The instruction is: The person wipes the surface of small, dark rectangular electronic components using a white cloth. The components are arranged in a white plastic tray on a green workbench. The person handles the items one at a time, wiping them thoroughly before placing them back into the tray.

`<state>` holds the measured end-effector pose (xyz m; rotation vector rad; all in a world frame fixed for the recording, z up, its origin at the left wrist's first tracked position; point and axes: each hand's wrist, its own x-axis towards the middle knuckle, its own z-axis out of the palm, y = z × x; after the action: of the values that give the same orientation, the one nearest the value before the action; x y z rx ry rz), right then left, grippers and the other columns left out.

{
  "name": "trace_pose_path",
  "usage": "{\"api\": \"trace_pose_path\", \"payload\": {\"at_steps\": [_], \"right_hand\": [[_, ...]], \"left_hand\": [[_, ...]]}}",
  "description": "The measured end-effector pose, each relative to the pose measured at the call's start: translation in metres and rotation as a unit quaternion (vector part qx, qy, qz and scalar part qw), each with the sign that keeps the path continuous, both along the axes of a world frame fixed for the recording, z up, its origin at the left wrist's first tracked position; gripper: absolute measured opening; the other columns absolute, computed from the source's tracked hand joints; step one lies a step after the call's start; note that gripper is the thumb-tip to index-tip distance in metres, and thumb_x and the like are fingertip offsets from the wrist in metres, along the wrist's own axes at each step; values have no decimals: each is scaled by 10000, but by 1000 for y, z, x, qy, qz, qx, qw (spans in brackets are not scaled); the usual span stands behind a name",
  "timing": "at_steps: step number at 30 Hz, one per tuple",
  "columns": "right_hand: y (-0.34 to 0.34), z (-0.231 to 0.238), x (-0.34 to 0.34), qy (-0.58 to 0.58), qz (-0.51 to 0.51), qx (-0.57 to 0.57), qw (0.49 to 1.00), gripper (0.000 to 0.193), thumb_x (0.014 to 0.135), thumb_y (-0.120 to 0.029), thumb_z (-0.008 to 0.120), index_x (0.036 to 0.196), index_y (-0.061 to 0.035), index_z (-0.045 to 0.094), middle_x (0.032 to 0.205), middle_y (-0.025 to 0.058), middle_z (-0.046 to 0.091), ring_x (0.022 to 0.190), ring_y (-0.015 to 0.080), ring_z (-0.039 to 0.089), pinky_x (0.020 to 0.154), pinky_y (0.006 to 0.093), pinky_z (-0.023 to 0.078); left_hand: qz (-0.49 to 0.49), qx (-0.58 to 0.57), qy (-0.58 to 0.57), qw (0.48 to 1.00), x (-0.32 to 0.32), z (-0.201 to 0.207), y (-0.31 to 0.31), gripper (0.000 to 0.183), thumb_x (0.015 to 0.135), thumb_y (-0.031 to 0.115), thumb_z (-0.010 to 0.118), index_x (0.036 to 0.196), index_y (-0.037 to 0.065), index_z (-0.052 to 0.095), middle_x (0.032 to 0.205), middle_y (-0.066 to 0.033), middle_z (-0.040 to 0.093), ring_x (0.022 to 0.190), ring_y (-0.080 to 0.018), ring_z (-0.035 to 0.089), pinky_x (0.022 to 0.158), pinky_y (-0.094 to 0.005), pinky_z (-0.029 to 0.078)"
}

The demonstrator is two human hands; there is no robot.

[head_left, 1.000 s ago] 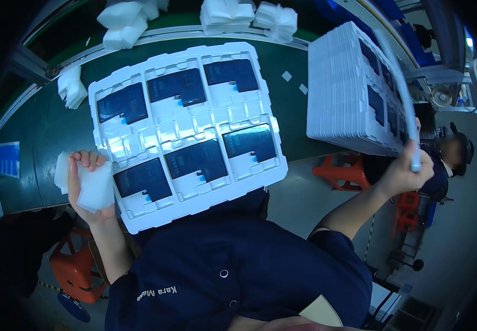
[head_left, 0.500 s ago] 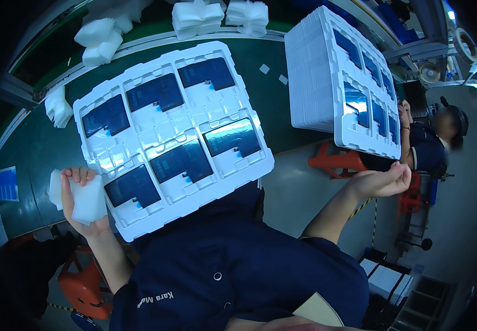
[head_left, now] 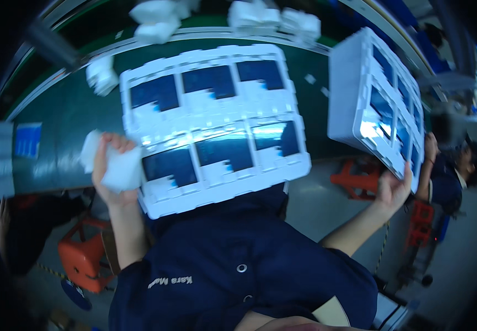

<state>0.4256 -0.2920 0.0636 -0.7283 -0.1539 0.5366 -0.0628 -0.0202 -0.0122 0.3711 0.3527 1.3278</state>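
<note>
A stack of white foam sheets (head_left: 121, 172) is pinched in my left hand (head_left: 116, 182), beside the left edge of a white plastic tray (head_left: 222, 203). In that tray's pockets lie several dark blue, notched flat pieces (head_left: 224, 151) with small light-blue tabs. To the right stands a tall stack of white trays (head_left: 346, 91), its top one loaded with similar shiny dark pieces (head_left: 382, 107). My right hand (head_left: 394, 187) reaches to this stack, fingers closed at the near edge of the top tray; motion blur softens the fingertips.
Bundles of white foam (head_left: 255, 19) lie along the far rail of the green table (head_left: 73, 118), another foam bundle (head_left: 102, 75) at the left. A blue sheet (head_left: 27, 139) lies at the left. Orange stools (head_left: 86, 256) stand below. A co-worker (head_left: 451, 176) sits at the right.
My right hand has moved from just below the tray stack up to its near edge. The tray, table and left hand with the foam appear shifted rightward as the view turned.
</note>
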Motion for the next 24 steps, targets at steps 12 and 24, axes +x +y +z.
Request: {"api": "trace_pose_path", "payload": {"at_steps": [12,24], "right_hand": [[61,-34,-134,-96,233,93,963,408,966,-70,473,1354,45,414,1334,183,524,1227,291,514,1065,482,389],[93,-56,-231,37,484,-144,862,450,881,3,587,1305,9,436,1239,188,555,1139,317,584,948,462,519]], "left_hand": [[-29,46,197,979,-13,25,-12,236,929,121,518,1107,-23,572,1192,-241,587,693,-114,468,699,-286,415],[-7,0,444,896,-20,30,-17,480,846,45,681,1290,-55,528,1109,-84,630,982,-117,589,893,-254,450]]}}
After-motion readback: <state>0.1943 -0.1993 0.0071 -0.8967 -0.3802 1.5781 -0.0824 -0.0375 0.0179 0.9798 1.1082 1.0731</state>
